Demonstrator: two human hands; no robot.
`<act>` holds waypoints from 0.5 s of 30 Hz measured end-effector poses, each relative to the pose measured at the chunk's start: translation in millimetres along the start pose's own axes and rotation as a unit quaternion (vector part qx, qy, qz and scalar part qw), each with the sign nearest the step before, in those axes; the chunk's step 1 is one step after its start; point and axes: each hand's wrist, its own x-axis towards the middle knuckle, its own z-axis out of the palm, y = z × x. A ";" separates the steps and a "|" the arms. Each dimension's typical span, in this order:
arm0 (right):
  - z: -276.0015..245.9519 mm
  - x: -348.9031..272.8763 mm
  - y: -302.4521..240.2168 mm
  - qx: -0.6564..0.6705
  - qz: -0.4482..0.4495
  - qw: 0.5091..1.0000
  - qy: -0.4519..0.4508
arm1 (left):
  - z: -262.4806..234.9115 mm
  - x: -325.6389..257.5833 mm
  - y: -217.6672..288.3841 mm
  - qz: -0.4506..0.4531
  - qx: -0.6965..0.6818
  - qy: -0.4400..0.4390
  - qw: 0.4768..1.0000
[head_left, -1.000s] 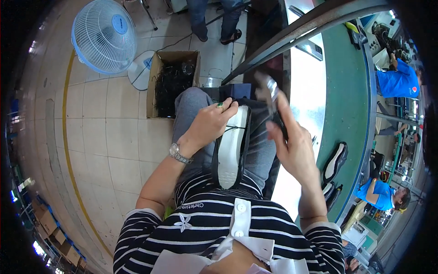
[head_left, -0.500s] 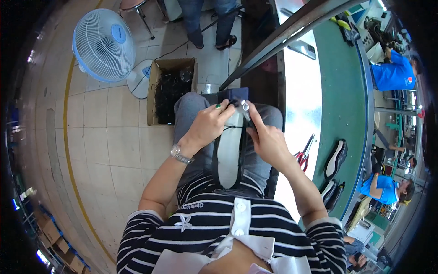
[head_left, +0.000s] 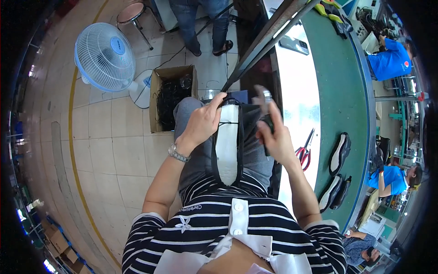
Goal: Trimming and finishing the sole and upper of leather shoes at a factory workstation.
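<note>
A black shoe upper (head_left: 213, 157) with a white sole board (head_left: 226, 153) facing up lies lengthwise over my lap. Black string crosses the board near its far end. My left hand (head_left: 202, 122) grips the shoe's far left edge, its fingers closed along the rim. In my right hand (head_left: 277, 137) is a hammer (head_left: 263, 99) with a metal head and dark handle, raised just right of the shoe and apart from it. Motion blurs the hammer's head. Behind the shoe's far end, a dark blue block (head_left: 240, 96) shows in part.
At my right, red-handled scissors (head_left: 305, 157) and a phone (head_left: 294, 44) rest on a white ledge (head_left: 292, 77). Beyond it, a green conveyor belt (head_left: 337, 100) carries several shoe pieces (head_left: 339, 154). A slanted metal bar (head_left: 262, 43), an open carton (head_left: 195, 84) and a fan (head_left: 105, 57) stand ahead.
My right hand has lifted the hammer off the shoe's far end and moved right. My left hand has shifted slightly left, still on the rim. The view has tilted a little.
</note>
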 end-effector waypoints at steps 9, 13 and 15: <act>-23.1 23.4 196.9 -0.183 0.121 0.939 0.266 | -6.8 14.7 7.3 0.066 0.140 -0.093 0.984; -25.2 -29.5 228.4 -0.172 0.081 0.912 0.362 | -2.5 21.3 6.3 0.076 0.143 -0.095 0.982; -28.2 -66.6 246.9 -0.195 0.133 0.871 0.431 | -1.0 24.0 8.7 0.083 0.141 -0.095 0.982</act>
